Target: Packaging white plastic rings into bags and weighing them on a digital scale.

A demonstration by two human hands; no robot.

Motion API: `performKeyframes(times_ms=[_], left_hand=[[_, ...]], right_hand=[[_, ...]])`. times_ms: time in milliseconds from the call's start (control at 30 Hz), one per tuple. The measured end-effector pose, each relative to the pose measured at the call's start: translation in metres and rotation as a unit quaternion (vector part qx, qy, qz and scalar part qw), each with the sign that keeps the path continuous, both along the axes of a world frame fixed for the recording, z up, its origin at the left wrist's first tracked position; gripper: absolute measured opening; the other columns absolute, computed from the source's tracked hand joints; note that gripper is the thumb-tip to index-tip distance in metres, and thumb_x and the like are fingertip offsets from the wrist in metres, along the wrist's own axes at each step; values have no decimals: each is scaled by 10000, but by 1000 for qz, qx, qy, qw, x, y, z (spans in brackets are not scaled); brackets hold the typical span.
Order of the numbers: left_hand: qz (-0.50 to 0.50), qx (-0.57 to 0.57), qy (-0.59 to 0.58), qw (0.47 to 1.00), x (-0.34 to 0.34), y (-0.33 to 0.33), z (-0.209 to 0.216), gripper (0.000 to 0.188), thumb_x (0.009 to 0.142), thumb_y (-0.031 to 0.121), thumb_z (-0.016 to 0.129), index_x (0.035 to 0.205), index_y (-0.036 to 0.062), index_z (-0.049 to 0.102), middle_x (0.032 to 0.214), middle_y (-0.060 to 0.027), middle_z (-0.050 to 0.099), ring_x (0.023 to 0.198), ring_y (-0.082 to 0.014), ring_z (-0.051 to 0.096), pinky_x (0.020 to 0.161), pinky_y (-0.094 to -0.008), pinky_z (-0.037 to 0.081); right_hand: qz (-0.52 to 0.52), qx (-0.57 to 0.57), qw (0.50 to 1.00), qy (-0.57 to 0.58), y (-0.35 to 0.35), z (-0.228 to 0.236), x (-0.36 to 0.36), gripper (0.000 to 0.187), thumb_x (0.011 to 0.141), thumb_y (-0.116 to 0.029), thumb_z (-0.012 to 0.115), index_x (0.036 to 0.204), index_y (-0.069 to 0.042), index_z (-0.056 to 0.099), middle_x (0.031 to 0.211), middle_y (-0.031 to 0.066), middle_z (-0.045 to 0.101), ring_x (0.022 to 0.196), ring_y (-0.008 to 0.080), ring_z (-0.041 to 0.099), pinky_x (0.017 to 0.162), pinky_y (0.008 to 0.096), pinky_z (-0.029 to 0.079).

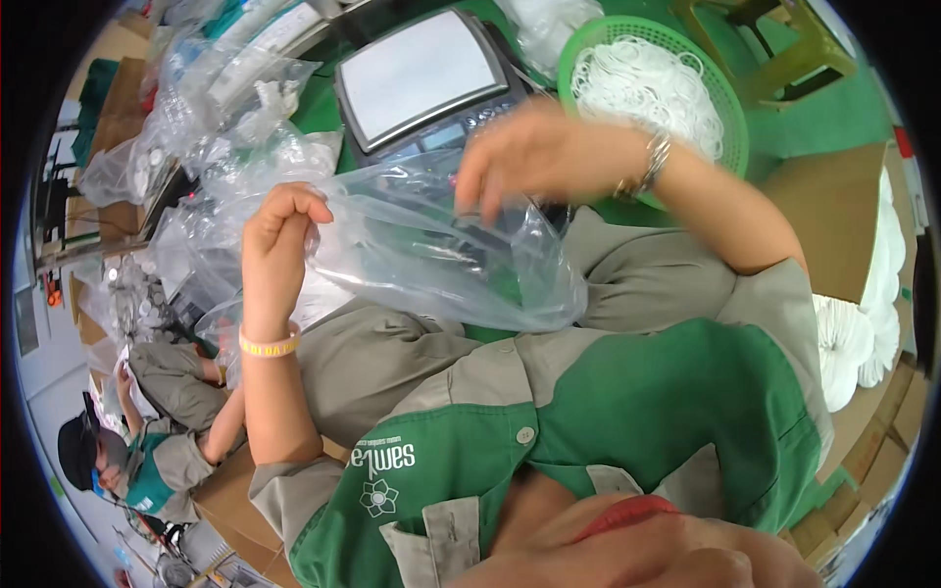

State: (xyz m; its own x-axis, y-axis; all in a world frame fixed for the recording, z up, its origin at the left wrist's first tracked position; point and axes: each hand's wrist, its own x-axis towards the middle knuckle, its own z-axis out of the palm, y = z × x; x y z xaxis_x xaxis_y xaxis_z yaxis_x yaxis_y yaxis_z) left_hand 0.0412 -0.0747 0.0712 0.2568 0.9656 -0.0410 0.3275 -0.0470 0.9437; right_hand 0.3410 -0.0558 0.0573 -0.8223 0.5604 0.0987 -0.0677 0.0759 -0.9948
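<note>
A large clear plastic bag hangs across my lap, its film loose and wrinkled. At the bag's left end, my left hand is closed, with thumb and fingers pinching the edge of the film. My right hand hovers over the bag's upper right part, fingers bent downward and smeared by motion. Whether those fingers grip the film I cannot make out. Just beyond the bag stands a dark weighing scale with a pale flat platform. A green basket holding many white rings is beside my right wrist.
Crumpled clear bags are heaped at the left. On the right is an open cardboard box beside white pleated round pieces. An olive-green stool stands far right. A co-worker in a black cap sits at lower left.
</note>
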Motion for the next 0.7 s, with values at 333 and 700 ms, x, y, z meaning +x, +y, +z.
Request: performKeyframes(times_ms=[333, 700], left_hand=[[53, 22, 238, 970, 23, 18, 7, 322, 793, -76, 404, 1047, -6, 590, 957, -74, 613, 531, -39, 450, 477, -198, 387], [46, 6, 241, 969, 30, 61, -13, 344, 816, -38, 407, 1120, -7, 565, 968, -26, 601, 595, -27, 411, 537, -178, 362]], right_hand=[[-386, 141, 758, -505, 63, -229, 254, 640, 678, -199, 719, 1251, -86, 459, 1208, 166, 508, 1063, 267, 512, 894, 345, 429], [-273, 240, 677, -640, 98, -306, 182, 735, 665, -182, 669, 1308, -217, 316, 1196, 163, 420, 1109, 316, 436, 868, 452, 394]])
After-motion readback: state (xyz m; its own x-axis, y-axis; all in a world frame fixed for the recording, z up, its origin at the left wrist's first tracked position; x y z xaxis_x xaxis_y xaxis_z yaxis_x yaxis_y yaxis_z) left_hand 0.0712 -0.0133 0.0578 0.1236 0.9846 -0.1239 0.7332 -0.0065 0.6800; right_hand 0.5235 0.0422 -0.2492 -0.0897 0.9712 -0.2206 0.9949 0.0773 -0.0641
